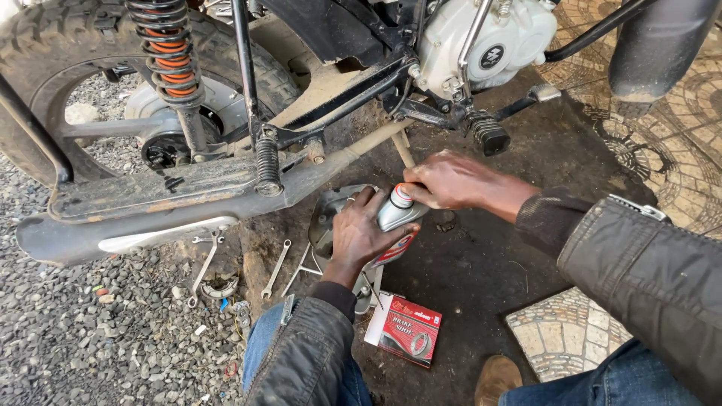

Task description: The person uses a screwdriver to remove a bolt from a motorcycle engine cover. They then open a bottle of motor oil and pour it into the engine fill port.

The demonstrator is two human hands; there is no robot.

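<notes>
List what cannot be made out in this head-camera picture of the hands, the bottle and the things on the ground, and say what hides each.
- Bottle: its label and lower body are covered by the left hand.
- Bottle cap: the right hand wraps it; whether it is on or loosened cannot be told.
- Metal cover on the ground: mostly behind the left hand.
- Wrenches: too small to size.
- Rear tyre: cut off by the top edge.

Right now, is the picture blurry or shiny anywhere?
In the head view, the light is soft daylight with no hard shadows. The left hand, right hand and grey bottle look sharp. The white engine cover shows mild glare. Straight lines bend near the edges, as on the exhaust pipe. The dark ground under the motorcycle sits in shade.
</notes>
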